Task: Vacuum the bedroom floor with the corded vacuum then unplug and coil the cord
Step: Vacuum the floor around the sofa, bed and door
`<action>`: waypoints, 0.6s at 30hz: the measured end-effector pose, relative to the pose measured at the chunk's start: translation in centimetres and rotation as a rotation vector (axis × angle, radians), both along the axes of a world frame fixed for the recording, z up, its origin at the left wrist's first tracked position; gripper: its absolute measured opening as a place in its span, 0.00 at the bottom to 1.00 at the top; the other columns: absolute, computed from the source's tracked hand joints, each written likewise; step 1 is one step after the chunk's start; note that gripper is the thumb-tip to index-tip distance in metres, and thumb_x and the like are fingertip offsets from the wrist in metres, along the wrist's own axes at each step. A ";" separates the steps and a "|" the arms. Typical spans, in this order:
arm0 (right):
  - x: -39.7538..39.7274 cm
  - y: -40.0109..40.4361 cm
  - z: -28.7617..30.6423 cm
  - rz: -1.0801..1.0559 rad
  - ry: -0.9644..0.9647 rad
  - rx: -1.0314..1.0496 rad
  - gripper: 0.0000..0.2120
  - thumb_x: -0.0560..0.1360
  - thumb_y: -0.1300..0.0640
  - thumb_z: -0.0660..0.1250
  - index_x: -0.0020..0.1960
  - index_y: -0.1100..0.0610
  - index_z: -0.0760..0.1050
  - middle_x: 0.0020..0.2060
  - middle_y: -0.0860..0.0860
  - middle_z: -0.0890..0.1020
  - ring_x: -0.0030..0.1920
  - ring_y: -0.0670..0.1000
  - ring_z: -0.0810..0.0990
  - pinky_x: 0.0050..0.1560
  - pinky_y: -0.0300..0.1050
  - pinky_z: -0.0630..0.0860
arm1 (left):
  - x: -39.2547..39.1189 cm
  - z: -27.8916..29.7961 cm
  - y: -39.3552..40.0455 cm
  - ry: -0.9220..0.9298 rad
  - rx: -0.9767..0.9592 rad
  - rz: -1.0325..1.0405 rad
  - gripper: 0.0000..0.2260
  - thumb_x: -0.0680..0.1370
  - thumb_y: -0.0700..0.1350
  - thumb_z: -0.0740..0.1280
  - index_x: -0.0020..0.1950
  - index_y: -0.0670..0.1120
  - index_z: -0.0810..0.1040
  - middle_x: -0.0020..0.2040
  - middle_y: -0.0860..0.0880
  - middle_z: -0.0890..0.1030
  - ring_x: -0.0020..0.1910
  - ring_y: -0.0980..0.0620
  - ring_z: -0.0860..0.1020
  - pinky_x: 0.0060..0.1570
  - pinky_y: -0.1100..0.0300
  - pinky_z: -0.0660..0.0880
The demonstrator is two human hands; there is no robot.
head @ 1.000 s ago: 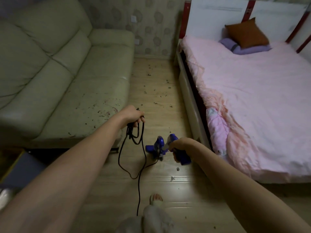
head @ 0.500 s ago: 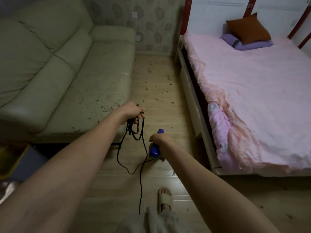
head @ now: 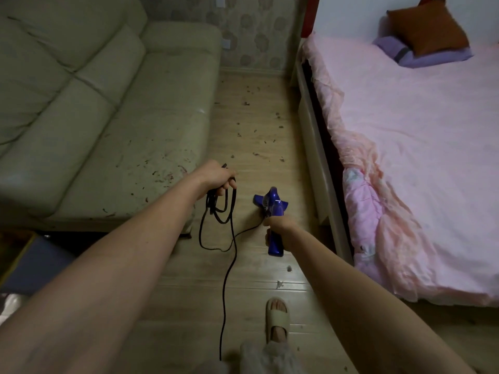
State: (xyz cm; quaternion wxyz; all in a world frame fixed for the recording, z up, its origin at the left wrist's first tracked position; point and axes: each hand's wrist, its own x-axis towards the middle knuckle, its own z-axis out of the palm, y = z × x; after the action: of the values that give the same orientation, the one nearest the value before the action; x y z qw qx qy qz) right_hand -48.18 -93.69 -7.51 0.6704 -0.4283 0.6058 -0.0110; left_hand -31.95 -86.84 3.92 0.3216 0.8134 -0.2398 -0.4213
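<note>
A small blue handheld vacuum (head: 271, 203) points at the wooden floor (head: 256, 130) between sofa and bed. My right hand (head: 278, 225) grips its handle, whose end sticks out below my fist. My left hand (head: 216, 178) holds several loops of the black cord (head: 229, 255) bunched up. One strand runs from the loops to the vacuum, another trails down the floor toward my feet. Dark debris specks lie scattered on the floor ahead of the nozzle.
A pale green sofa (head: 94, 117) with debris on its seat fills the left. A bed with a pink cover (head: 418, 157) and white frame stands on the right. My sandalled foot (head: 278, 319) is below. Two scraps (head: 283, 276) lie near it. A wall socket (head: 226, 44) is behind the sofa.
My right hand has swung the vacuum left and then back right, nozzle now pointing forward. The view has moved closer to the gap. My left hand keeps its hold on the cord loops.
</note>
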 end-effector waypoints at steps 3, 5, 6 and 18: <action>0.3 -4.5 -0.6 0.048 0.014 -0.001 0.20 0.76 0.66 0.65 0.65 0.62 0.63 0.41 0.58 0.74 0.36 0.53 0.75 0.32 0.46 0.75 | 0.5 -0.9 -4.1 -0.003 0.004 0.014 0.14 0.81 0.45 0.62 0.43 0.38 0.81 0.30 0.48 0.74 0.27 0.54 0.69 0.35 0.62 0.72; 0.3 -7.5 -0.9 0.078 0.013 -0.002 0.19 0.76 0.66 0.65 0.64 0.61 0.63 0.41 0.57 0.74 0.36 0.52 0.75 0.32 0.45 0.75 | 0.7 -1.5 -6.6 0.011 0.011 0.020 0.14 0.81 0.44 0.62 0.40 0.38 0.80 0.32 0.46 0.76 0.27 0.54 0.69 0.33 0.63 0.71; 0.3 -9.9 -1.0 0.098 0.013 0.004 0.19 0.77 0.65 0.65 0.64 0.60 0.63 0.42 0.57 0.74 0.36 0.51 0.75 0.32 0.44 0.74 | 0.8 -1.8 -8.7 0.015 0.017 0.028 0.14 0.81 0.44 0.62 0.40 0.38 0.80 0.31 0.47 0.77 0.26 0.54 0.69 0.31 0.64 0.70; 1.2 -27.8 -2.8 0.239 0.097 -0.051 0.22 0.76 0.63 0.67 0.66 0.59 0.63 0.45 0.58 0.76 0.37 0.52 0.76 0.33 0.45 0.75 | 1.8 -4.9 -22.2 0.036 0.032 0.196 0.06 0.77 0.40 0.67 0.44 0.38 0.81 0.35 0.46 0.81 0.28 0.56 0.73 0.34 0.65 0.72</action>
State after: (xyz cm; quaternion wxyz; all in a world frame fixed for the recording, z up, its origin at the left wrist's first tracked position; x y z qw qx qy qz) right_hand -46.97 -121.46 -10.33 0.6259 -0.5143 0.5816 0.0745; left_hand -30.15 -109.07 -0.98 0.3523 0.8302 -0.1465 -0.4064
